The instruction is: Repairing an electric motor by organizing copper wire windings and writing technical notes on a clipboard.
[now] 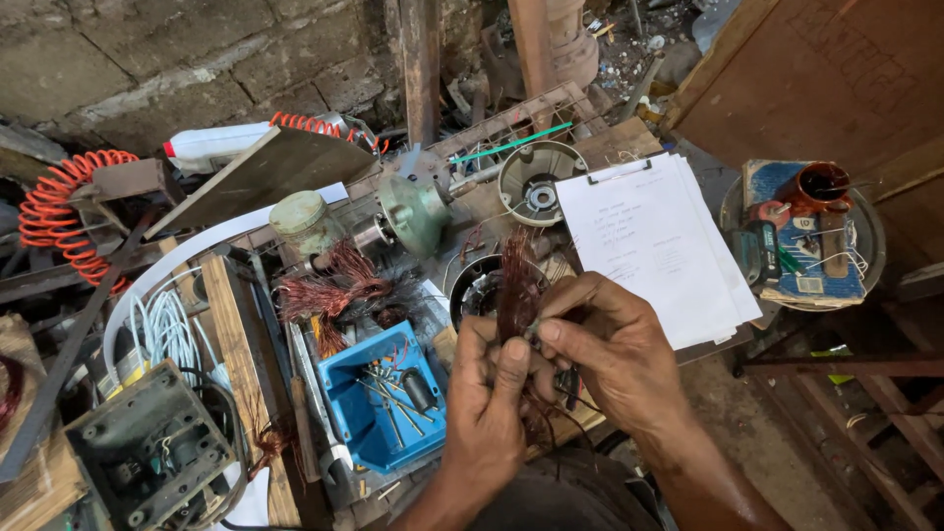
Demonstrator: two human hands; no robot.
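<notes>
Item: copper winding bundle (515,280), reddish-brown strands standing upright between both hands above the cluttered workbench (600,143). The left hand (489,403) is gripping the bundle's lower part, thumb pressed against the wires. The right hand (602,346) is pinching a thin strand or tool at the bundle between thumb and forefinger; which it is cannot be told. Step in hand, by judgement: separating or stripping strands. The next move is likely calling for a steady hold and a fine pull. Nearby: blue plastic tray (372,413) of small tools, clipboard with paper (649,241), loose copper coil (334,290).
</notes>
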